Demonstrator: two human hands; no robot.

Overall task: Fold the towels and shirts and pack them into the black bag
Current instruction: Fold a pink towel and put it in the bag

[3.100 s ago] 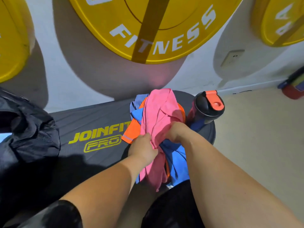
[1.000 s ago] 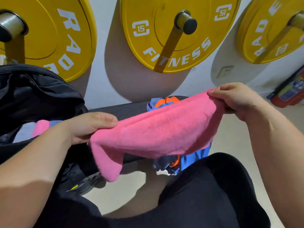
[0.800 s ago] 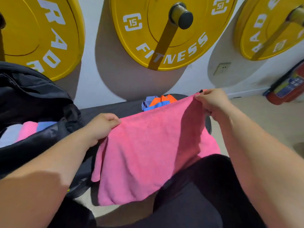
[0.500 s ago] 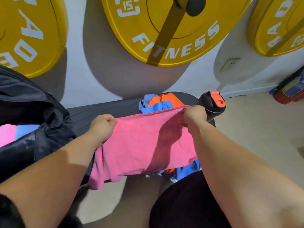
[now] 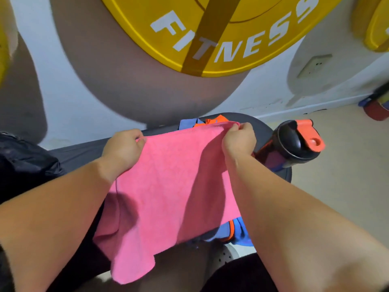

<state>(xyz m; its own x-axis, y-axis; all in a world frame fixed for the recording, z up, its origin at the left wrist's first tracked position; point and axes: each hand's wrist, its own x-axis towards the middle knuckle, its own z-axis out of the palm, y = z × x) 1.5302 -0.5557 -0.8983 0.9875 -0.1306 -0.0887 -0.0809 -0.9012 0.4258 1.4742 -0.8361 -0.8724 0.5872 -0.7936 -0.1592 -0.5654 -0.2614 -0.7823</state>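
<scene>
A pink towel (image 5: 168,192) lies spread over the black bench (image 5: 80,152), its near edge hanging off toward my legs. My left hand (image 5: 123,150) grips its far left corner. My right hand (image 5: 239,140) pinches its far right corner. Under the towel lies a pile of blue and orange clothes (image 5: 210,122), showing beyond the far edge and again at the near right. The black bag (image 5: 23,163) sits at the left edge of the bench, only partly in view.
A black shaker bottle with an orange flip lid (image 5: 294,144) stands on the bench's right end, close to my right hand. Yellow weight plates (image 5: 210,34) hang on the white wall behind. Beige floor (image 5: 336,186) lies to the right.
The towel was pulled out of the pile, held up stretched between both hands, then lowered flat onto the bench and pile. Both hands have kept hold of its far corners.
</scene>
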